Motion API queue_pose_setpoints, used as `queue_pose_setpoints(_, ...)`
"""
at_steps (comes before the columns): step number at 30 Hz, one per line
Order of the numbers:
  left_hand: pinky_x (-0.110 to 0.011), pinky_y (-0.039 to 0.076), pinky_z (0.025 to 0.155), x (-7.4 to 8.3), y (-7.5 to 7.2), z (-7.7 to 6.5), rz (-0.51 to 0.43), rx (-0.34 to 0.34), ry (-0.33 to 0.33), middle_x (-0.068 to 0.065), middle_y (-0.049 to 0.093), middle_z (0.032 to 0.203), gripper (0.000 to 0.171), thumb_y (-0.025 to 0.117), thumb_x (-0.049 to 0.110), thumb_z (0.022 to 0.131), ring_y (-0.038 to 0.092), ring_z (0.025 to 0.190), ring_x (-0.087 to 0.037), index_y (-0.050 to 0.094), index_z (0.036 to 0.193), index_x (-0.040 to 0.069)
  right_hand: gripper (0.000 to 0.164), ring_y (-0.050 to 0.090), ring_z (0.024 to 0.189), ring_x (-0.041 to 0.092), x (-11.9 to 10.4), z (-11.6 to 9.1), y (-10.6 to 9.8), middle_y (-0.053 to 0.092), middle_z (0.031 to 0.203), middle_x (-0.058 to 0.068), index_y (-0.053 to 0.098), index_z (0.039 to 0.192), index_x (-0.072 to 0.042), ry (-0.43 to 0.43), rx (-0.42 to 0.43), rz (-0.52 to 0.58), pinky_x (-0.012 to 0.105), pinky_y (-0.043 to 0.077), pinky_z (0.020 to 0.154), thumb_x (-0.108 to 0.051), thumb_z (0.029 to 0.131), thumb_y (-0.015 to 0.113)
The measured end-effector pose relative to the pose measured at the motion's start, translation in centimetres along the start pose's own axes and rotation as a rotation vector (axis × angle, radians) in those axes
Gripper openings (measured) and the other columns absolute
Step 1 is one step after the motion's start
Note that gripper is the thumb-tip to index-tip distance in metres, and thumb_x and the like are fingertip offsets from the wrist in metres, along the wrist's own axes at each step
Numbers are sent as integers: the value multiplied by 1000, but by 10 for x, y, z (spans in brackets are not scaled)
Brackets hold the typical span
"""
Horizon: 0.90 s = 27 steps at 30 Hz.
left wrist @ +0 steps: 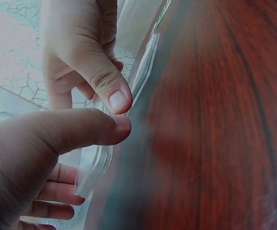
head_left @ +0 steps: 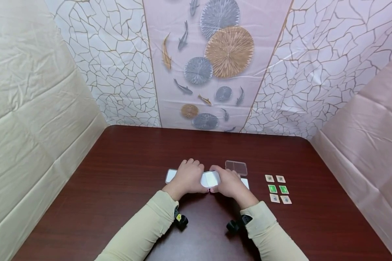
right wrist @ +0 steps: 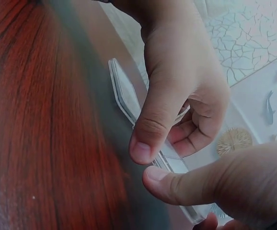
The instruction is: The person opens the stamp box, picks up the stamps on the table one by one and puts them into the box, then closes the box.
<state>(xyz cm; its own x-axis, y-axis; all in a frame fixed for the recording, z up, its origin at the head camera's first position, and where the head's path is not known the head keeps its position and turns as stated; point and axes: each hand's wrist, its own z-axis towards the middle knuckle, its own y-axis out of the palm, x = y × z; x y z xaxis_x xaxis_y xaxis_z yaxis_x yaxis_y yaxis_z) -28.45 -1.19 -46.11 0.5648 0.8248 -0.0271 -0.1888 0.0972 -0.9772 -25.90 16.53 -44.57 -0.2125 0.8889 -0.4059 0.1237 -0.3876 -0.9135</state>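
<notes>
Between the two hands, in the middle of the table, is a flat clear plastic case (head_left: pixel 210 179) with a pale inside. My left hand (head_left: pixel 190 176) grips its left part, thumb at the near edge and fingers over the far side. The right part is held by my right hand (head_left: pixel 228 182) in the same way. Both thumbs (left wrist: pixel 115 125) nearly meet at the near edge of the case (right wrist: pixel 177 165). Partly hidden behind the left hand is a similar pale case (head_left: pixel 171 175); another pale piece (head_left: pixel 245 183) shows beyond the right hand.
A clear, divided plastic lid or tray (head_left: pixel 236 168) lies just behind the right hand. Farther right, several small square tiles lie in two columns, with green tiles (head_left: pixel 272 189) in the middle row. Fabric walls border the dark wooden table (head_left: pixel 117 217).
</notes>
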Motion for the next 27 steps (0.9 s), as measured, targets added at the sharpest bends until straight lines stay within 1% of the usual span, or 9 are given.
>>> queue_pose_setpoints(5,-41,47,79,0,0,-1,5,13,-3,-2,65,95,66,78,69,64,57,94,-23,70,99,13,60,58,91,27,-1,0,0,69,100,4,63,122,-20,-17,1,-3,49,42,87,-21,70,92)
queue_pose_setpoints(9,-41,48,77,1,2,-2,-2,17,-5,-2,65,91,65,77,70,64,58,91,-23,70,96,13,59,57,89,26,-2,0,1,69,97,5,64,121,-20,-26,2,-9,46,44,82,-18,70,92)
queue_pose_setpoints(12,-41,48,77,2,5,-2,-8,3,-8,-2,66,89,65,75,70,65,58,90,-24,70,95,13,59,57,88,26,-3,-2,3,68,96,6,64,121,-18,-30,4,-16,45,45,79,-15,69,92)
queue_pose_setpoints(18,-39,48,74,3,8,-2,-26,-22,-23,-1,66,87,66,75,71,65,58,88,-23,70,94,12,59,58,88,26,-4,-2,5,69,97,6,65,121,-16,-36,0,-28,45,46,80,-14,69,91)
queue_pose_setpoints(27,-39,50,75,4,4,-1,-59,-74,-13,-2,66,91,67,75,70,69,58,90,-23,71,99,10,59,57,87,25,-2,0,6,69,98,6,62,124,-13,-14,-46,-30,44,45,80,-15,72,90)
